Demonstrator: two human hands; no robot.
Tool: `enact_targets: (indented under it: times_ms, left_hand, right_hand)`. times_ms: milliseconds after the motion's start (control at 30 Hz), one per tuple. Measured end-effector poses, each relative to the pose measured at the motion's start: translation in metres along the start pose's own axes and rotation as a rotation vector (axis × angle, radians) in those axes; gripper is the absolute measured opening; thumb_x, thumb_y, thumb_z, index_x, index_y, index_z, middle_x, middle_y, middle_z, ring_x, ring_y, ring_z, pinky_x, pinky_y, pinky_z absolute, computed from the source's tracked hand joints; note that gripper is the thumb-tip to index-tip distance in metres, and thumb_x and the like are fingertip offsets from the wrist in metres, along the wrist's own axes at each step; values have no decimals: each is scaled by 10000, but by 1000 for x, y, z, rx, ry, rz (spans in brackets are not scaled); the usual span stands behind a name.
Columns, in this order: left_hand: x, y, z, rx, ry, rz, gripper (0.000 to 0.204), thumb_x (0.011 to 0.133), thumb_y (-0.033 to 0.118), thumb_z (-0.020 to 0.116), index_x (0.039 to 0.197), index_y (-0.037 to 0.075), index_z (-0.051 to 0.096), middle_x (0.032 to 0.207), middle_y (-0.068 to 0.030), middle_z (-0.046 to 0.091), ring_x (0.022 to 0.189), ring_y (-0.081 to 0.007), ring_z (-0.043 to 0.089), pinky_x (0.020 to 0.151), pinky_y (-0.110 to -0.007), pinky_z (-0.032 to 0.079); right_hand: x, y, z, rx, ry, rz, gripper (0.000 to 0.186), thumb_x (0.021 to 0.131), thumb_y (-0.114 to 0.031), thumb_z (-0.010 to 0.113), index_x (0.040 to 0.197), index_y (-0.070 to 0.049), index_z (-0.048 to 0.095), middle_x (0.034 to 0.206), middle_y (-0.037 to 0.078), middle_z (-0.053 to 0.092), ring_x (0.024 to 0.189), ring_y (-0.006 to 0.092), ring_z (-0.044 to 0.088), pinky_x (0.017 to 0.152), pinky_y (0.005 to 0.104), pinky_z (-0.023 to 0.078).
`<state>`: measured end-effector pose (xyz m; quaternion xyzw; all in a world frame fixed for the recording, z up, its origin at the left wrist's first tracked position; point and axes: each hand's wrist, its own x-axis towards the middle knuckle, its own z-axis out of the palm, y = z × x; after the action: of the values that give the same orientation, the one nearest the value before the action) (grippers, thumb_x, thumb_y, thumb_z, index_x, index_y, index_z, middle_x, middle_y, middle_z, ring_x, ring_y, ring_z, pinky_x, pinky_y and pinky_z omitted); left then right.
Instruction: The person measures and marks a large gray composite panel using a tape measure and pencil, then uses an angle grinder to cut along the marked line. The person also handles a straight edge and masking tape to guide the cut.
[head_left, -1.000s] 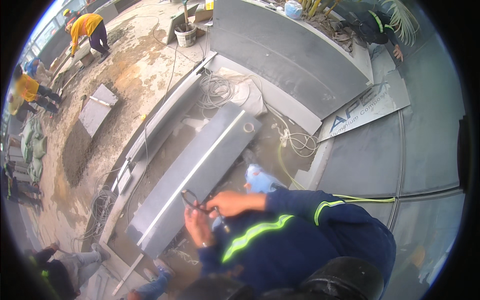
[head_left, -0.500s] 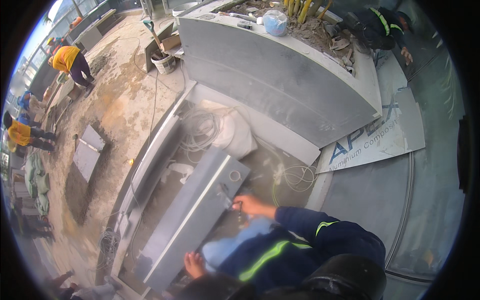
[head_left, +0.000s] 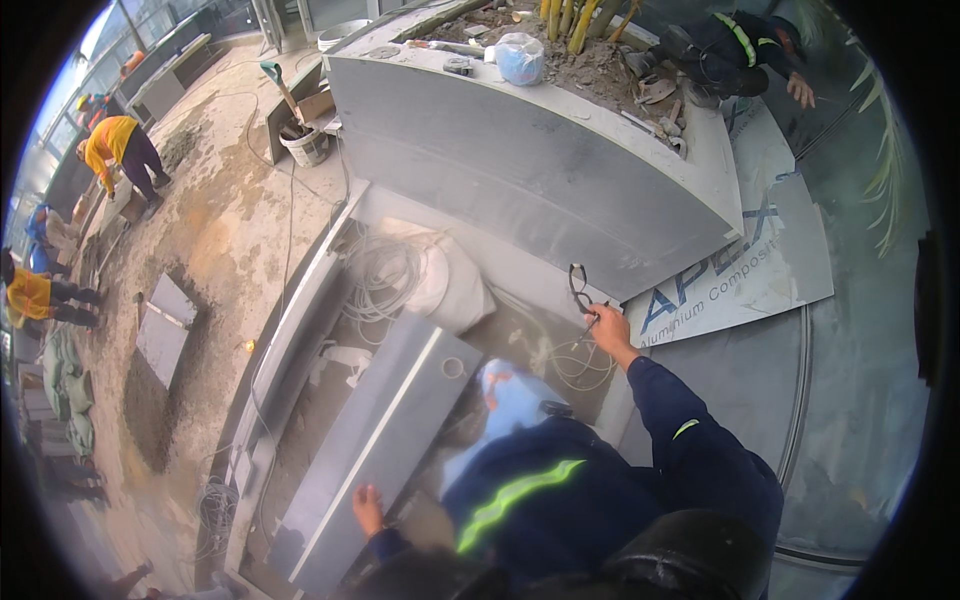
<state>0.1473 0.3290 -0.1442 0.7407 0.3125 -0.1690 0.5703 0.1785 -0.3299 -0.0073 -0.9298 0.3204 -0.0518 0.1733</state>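
In the head view my right hand (head_left: 608,330) is raised to the right of a long grey panel (head_left: 385,440). It is closed on a thin black looped thing, which looks like a pair of glasses (head_left: 578,287). Below and left, my left hand (head_left: 368,510) lies at the panel's near edge with its fingers stretched out. A pale strip (head_left: 372,440) runs the length of the panel, and a small ring (head_left: 453,368) shows near its far end. Light blue cloth (head_left: 505,400) shows between the panel and my dark sleeve.
Coiled cable (head_left: 385,275) and a white sack (head_left: 450,280) lie beyond the panel, before a grey planter wall (head_left: 530,150). A printed white sheet (head_left: 740,280) lies to the right. Another person (head_left: 725,50) crouches at the far right. Workers in orange (head_left: 120,145) and a bucket (head_left: 305,147) are at left.
My right hand has lifted from beside the panel and moved right and away, carrying the black looped thing. My left hand has shifted slightly up along the panel's edge.
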Motion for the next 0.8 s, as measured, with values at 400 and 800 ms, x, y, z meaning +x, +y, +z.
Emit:
enact_targets:
  times_ms: [400,800]
  left_hand:
    - [17,35,220,331,-88,-205,477,1004,332,600,1376,58,479,1203,-111,617,985,-226,649,744,-382,535]
    - [-5,124,270,334,-90,-220,498,1015,371,571,1397,75,454,1219,-114,602,1019,-243,639,793,-395,525]
  right_hand:
    - [436,-46,-118,-21,443,-346,199,873,-261,708,1022,-130,722,981,81,697,1016,299,617,832,436,513]
    - [572,-17,-91,-22,92,-348,249,911,-282,681,1121,-154,719,1026,122,718,996,343,646,841,474,508]
